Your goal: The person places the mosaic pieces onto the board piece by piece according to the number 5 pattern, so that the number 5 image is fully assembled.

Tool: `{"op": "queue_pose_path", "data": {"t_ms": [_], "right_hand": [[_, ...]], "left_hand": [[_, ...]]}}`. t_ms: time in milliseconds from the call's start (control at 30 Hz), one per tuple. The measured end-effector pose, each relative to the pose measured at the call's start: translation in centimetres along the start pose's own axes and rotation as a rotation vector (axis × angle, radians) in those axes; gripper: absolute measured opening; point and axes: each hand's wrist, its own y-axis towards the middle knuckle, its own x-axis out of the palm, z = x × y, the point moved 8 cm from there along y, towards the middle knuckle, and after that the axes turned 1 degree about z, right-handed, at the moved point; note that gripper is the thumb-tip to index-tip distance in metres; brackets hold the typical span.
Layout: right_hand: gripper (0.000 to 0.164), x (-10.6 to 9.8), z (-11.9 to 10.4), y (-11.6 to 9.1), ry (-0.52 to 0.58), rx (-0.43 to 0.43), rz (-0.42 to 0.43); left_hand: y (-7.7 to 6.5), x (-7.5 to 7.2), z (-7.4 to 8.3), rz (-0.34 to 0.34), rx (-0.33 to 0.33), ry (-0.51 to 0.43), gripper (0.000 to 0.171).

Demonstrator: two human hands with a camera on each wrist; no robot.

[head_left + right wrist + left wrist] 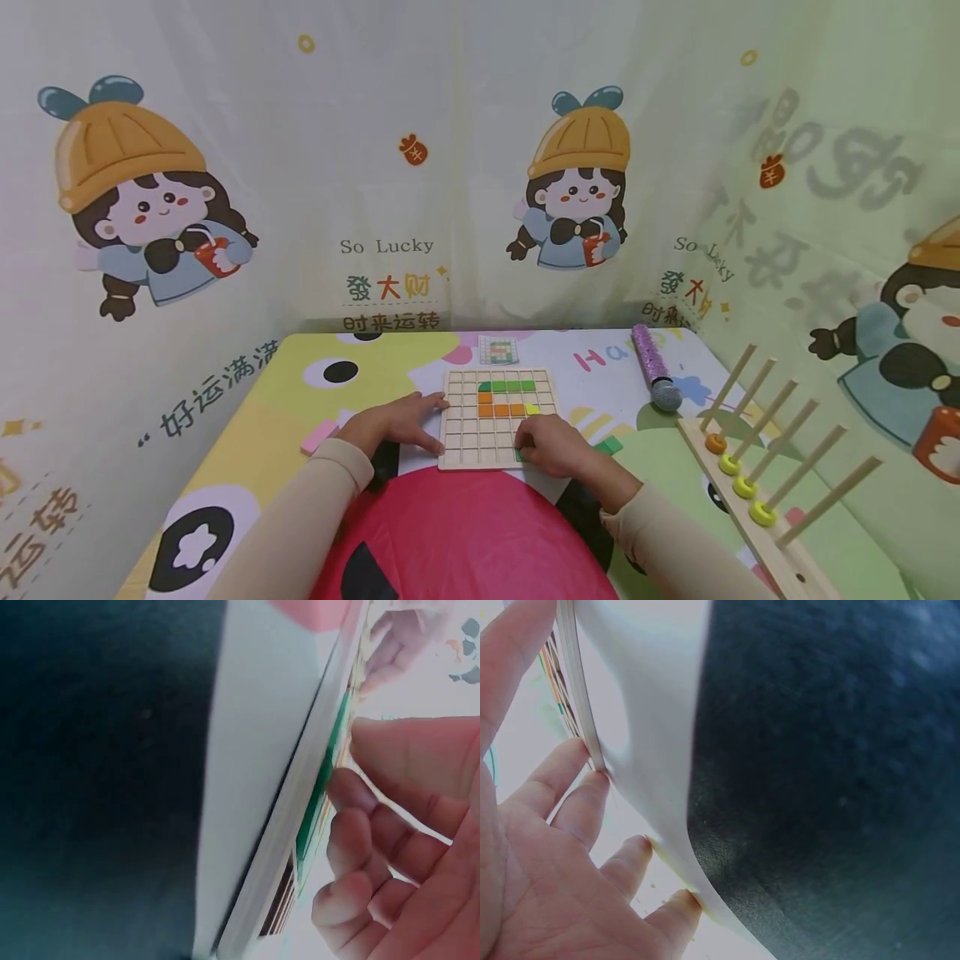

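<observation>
A wooden grid board [461, 442] lies before me, with green pieces [513, 387], orange pieces [501, 410] and a yellow piece [532, 409] in its cells. My left hand [408, 421] is spread along the board's left side, thumb and fingers at its edge; the left wrist view shows fingertips touching the board's edge [585, 697]. At the lower right corner, my right hand [553, 443] has curled fingers and pinches a green block [519, 456] low against the board. In the right wrist view, that long green block [315, 802] lies along the grid beside thumb and fingertips.
Behind the board lies a small pattern card [498, 350]. A pink block [320, 437] is left of it, and another green block [609, 446] lies by my right wrist. Farther right are a purple microphone [652, 371] and a peg rack [720, 454] with rings. A red rounded shape [465, 533] fills the front.
</observation>
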Motion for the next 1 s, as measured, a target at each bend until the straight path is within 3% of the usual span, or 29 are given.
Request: {"op": "queue_pose_path", "data": {"t_ms": [133,233,400,600,767,1000], "right_hand": [[0.011,-1.2,1.2,-1.0,0.083,-0.014,0.029],[0.015,-2.8,3.4,-2.0,0.116,0.016,0.056],[0.015,-4.9,7.1,-3.8,0.095,0.087,0.087],[0.019,-5.8,10.0,-5.3,0.085,0.122,0.067],[0.022,-6.1,11.2,-6.0,0.059,0.103,0.050],[0.027,-5.8,11.6,-6.4,-0.066,0.016,0.066]], "left_hand": [[-0.1,0.2,0.0,-0.005,0.000,-0.012,0.095],[0.0,0.2,0.0,-0.006,0.010,-0.008,0.095],[0.1,0.0,-0.1,-0.001,0.024,0.011,0.094],[0.2,0.0,-0.2,-0.006,0.020,0.005,0.094],[0.3,-0.1,-0.1,0.000,0.018,-0.002,0.093],[0.3,0.0,-0.1,-0.001,0.011,0.002,0.092]]}}
